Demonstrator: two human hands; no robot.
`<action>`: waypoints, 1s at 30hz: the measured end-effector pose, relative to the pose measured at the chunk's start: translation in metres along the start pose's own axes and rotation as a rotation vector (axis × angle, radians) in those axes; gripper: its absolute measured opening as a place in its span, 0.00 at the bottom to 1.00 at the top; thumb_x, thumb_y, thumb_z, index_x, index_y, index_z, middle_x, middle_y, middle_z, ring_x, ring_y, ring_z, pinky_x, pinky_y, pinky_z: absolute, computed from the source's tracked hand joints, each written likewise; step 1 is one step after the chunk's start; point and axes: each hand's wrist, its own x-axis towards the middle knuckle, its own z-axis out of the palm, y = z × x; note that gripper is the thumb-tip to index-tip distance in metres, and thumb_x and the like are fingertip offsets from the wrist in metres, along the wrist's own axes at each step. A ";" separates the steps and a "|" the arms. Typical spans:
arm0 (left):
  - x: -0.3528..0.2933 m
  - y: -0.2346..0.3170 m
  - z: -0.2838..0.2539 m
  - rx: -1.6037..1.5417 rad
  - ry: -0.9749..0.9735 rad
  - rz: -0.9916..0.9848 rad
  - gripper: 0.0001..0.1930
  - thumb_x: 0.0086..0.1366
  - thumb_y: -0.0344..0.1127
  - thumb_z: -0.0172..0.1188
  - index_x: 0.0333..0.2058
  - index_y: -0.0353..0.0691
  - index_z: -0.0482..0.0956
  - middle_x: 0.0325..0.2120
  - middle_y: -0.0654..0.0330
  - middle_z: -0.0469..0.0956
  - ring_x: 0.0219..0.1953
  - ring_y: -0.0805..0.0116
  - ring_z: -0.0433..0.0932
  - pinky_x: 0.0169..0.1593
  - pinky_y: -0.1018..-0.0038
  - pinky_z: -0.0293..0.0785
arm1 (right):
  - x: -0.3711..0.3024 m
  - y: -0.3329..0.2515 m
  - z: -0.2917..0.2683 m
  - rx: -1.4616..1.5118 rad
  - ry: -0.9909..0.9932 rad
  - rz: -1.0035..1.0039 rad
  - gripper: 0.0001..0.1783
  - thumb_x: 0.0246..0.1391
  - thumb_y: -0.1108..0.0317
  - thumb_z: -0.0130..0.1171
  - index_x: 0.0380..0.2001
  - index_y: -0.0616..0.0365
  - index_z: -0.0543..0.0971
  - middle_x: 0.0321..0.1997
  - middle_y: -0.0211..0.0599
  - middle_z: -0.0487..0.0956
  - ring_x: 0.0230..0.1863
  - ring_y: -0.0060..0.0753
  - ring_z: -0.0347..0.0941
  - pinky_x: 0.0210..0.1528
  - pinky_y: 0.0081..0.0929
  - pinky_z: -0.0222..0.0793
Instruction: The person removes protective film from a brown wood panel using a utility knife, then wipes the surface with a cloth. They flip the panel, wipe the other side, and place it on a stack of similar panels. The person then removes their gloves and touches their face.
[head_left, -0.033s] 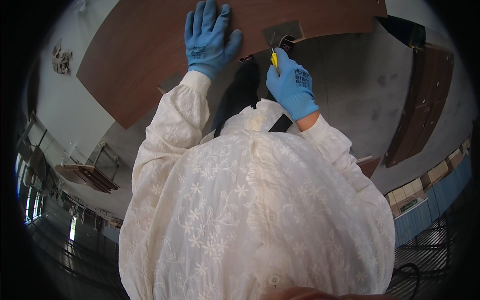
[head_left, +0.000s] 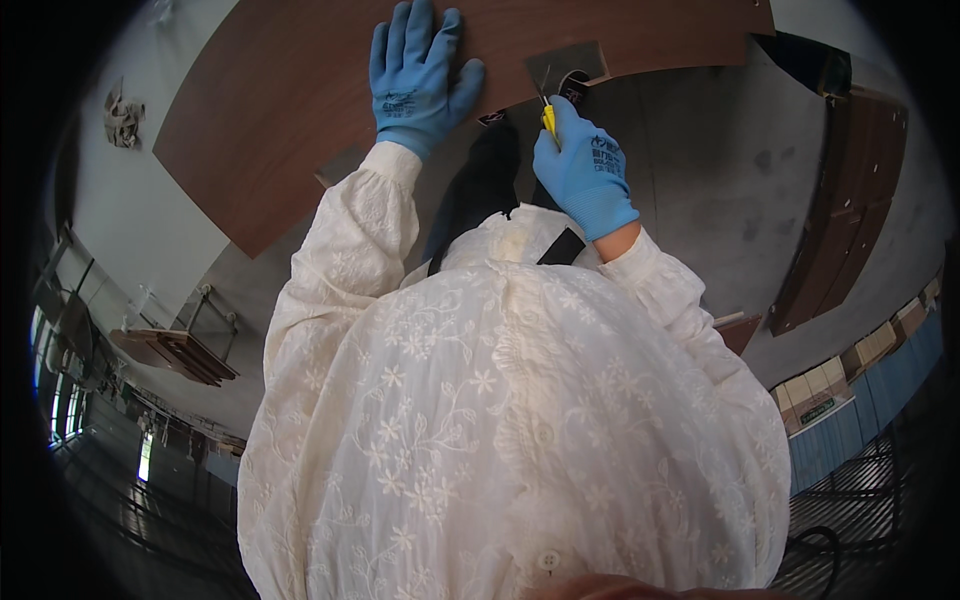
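My left hand (head_left: 420,80), in a blue glove, lies flat on a large reddish-brown board (head_left: 270,130), fingers stretched out and a little spread. To its right, my right hand (head_left: 585,170), gloved the same way, is wrapped round a thin tool with a yellow handle (head_left: 549,119). Its slim metal tip points away from me, towards a rectangular notch in the board's near edge; whether it touches the board, I cannot tell. Grey shows through that notch. A second notch in the same edge is partly covered by my left sleeve (head_left: 345,235).
A pale surface (head_left: 135,190) extends left of the board, with a crumpled beige cloth (head_left: 124,118) on it. Stacked brown panels (head_left: 850,220) stand at the right. More panels (head_left: 178,352) rest at the left. My shoe (head_left: 573,86) shows below the board's edge on the grey floor (head_left: 700,180).
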 end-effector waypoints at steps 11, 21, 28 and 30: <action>0.000 0.000 -0.001 -0.009 0.002 0.003 0.34 0.62 0.46 0.62 0.65 0.39 0.71 0.69 0.41 0.64 0.71 0.39 0.62 0.74 0.45 0.53 | 0.001 -0.019 -0.020 -0.189 -0.277 0.168 0.22 0.63 0.64 0.55 0.58 0.58 0.72 0.37 0.52 0.84 0.37 0.53 0.84 0.38 0.45 0.79; 0.029 0.025 -0.001 -0.022 -0.062 0.439 0.30 0.62 0.40 0.60 0.65 0.55 0.73 0.73 0.48 0.60 0.73 0.40 0.59 0.74 0.46 0.54 | -0.006 -0.005 -0.004 -0.181 -0.128 0.038 0.15 0.60 0.66 0.55 0.49 0.59 0.71 0.37 0.51 0.83 0.32 0.53 0.84 0.32 0.47 0.80; 0.058 0.019 0.012 -0.295 -0.304 0.729 0.30 0.52 0.43 0.64 0.57 0.54 0.77 0.73 0.47 0.58 0.75 0.39 0.54 0.76 0.45 0.52 | -0.002 0.005 0.001 -0.184 -0.104 0.005 0.18 0.59 0.66 0.56 0.52 0.58 0.71 0.35 0.49 0.83 0.31 0.52 0.84 0.30 0.46 0.80; 0.057 0.018 0.013 -0.335 -0.352 0.697 0.27 0.52 0.43 0.63 0.52 0.47 0.80 0.73 0.47 0.59 0.76 0.39 0.53 0.76 0.45 0.51 | -0.003 0.006 0.000 -0.160 -0.123 0.012 0.19 0.60 0.67 0.56 0.53 0.58 0.71 0.35 0.48 0.83 0.30 0.52 0.84 0.30 0.46 0.80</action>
